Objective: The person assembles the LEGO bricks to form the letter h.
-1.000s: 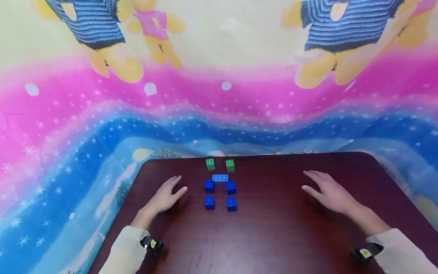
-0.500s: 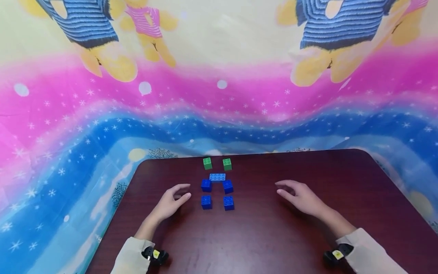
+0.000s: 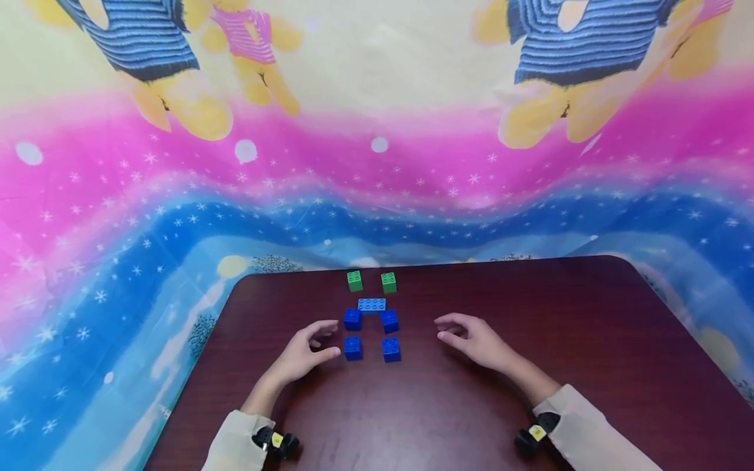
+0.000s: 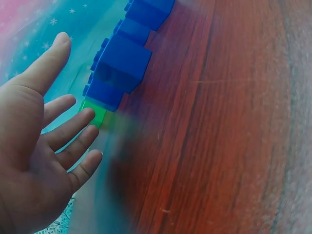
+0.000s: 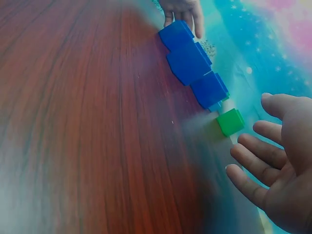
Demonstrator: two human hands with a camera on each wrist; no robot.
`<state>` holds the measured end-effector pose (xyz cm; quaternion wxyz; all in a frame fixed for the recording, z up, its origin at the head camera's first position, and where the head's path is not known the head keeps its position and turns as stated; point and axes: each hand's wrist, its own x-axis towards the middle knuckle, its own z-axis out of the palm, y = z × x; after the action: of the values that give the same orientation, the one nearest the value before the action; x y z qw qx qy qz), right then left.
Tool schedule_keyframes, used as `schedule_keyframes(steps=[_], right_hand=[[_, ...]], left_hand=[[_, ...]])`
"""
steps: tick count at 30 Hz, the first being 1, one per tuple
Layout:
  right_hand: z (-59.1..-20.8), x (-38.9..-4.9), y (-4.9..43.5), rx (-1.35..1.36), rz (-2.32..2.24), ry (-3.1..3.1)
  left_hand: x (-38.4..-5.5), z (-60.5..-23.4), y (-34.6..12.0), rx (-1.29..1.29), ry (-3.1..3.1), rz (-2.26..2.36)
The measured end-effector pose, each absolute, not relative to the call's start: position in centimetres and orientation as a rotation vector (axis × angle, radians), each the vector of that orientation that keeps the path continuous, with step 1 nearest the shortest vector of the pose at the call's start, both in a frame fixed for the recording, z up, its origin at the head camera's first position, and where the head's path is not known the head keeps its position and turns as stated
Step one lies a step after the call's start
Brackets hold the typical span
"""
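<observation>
Two green toy bricks, a left one and a right one, stand at the back of the group. In front of them lies a wider light blue brick. Dark blue bricks form two pairs nearer the person: back left, back right, front left and front right. My left hand is just left of the front left brick, fingers relaxed, holding nothing. My right hand is to the right of the group, apart from it, fingers loosely bent and nothing in them.
The bricks stand on a dark red-brown wooden table with rounded back corners. A printed cloth hangs right behind its back edge. Black wrist cameras sit at the left cuff and the right cuff.
Both hands have moved inward toward the bricks, the right one travelling farther left. The fingers have bent a little more. The bricks keep their arrangement while the head view has shifted slightly.
</observation>
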<state>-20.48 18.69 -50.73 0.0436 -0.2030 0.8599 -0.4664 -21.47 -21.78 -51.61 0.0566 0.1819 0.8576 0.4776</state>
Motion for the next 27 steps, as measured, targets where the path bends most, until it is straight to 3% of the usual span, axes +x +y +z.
schedule_keyframes(steps=[27], right_hand=[[-50.7,-21.0,12.6,-0.753,-1.478,2.499]], left_hand=[[-22.1,-52.3,-20.0,0.670,2.634,1.303]])
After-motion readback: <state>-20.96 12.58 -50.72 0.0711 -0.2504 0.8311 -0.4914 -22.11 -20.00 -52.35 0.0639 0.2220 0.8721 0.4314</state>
